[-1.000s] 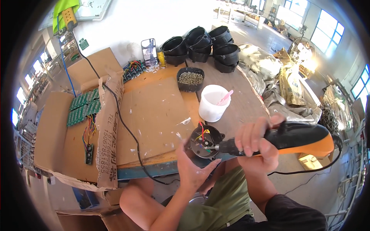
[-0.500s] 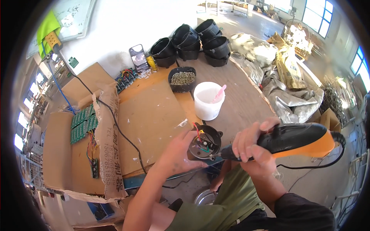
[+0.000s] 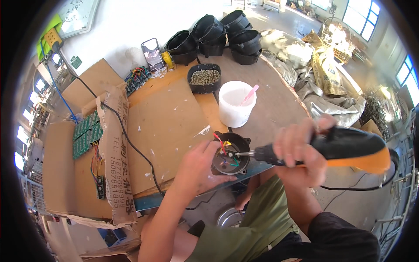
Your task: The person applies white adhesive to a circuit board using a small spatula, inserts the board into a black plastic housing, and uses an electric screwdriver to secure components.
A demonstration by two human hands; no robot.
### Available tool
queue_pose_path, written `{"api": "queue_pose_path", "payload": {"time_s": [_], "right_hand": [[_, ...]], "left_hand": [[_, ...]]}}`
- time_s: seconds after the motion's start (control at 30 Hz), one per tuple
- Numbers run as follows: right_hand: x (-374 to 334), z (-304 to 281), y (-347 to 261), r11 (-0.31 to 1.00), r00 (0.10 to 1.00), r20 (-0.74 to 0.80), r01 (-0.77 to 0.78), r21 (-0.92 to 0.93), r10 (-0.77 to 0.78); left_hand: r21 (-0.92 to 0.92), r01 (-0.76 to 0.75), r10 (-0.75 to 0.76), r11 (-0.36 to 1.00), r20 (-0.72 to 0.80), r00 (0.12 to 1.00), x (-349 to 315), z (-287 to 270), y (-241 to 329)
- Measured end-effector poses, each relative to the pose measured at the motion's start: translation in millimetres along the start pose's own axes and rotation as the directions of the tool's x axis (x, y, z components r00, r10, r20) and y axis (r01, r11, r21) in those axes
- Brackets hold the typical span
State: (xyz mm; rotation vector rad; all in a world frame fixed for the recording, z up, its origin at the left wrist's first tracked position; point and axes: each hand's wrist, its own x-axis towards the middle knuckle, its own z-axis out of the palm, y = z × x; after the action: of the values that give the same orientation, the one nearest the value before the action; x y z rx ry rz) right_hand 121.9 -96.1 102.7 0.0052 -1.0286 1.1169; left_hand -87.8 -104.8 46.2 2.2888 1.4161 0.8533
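My left hand (image 3: 203,163) grips a round black plastic housing (image 3: 244,166) at the table's front edge, thumb along its near side. Red, yellow and green wires (image 3: 228,143) and small screw heads show inside it. In my right hand (image 3: 301,150) is a black and orange electric screwdriver (image 3: 349,148), held level with fingers wrapped round its body. Its metal bit (image 3: 246,153) points left, the tip over the housing's interior; whether it touches a screw I cannot tell. Beyond the housing stands a white bucket (image 3: 235,109) with a pink-handled tool (image 3: 249,94) in it.
A black tub of small metal parts (image 3: 205,77) and stacked black pots (image 3: 211,32) stand farther back, near a phone (image 3: 152,54). At left, a cardboard box (image 3: 120,174) holds green circuit boards (image 3: 87,133); a black cable (image 3: 131,135) crosses it. Sacks (image 3: 331,96) lie right.
The screwdriver's bit has moved from the housing's near rim up and inward over its interior. My right hand has shifted slightly right; my left hand keeps its hold. The view has shifted slightly.
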Motion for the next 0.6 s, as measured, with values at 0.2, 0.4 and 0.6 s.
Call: {"api": "queue_pose_path", "payload": {"time_s": [0.2, 0.4, 0.6], "right_hand": [[-9, -8, 48, 0.988, 0.989, 0.005, -0.148, -0.034, 0.148], [-12, -13, 58, 0.898, 0.944, 0.081, -0.274, -0.346, 0.319], [2, 3, 48, 0.693, 0.893, 0.138, -0.226, -0.684, 0.428]], "left_hand": [[0.005, -0.033, 0.033, 0.999, -0.032, 0.999, 2, 0, 0], [0.002, -0.036, 0.036, 0.999, -0.013, 0.999, 2, 2, -2], [-0.018, -0.046, 0.045, 0.999, -0.054, 0.998, 2, 6, -6]]}}
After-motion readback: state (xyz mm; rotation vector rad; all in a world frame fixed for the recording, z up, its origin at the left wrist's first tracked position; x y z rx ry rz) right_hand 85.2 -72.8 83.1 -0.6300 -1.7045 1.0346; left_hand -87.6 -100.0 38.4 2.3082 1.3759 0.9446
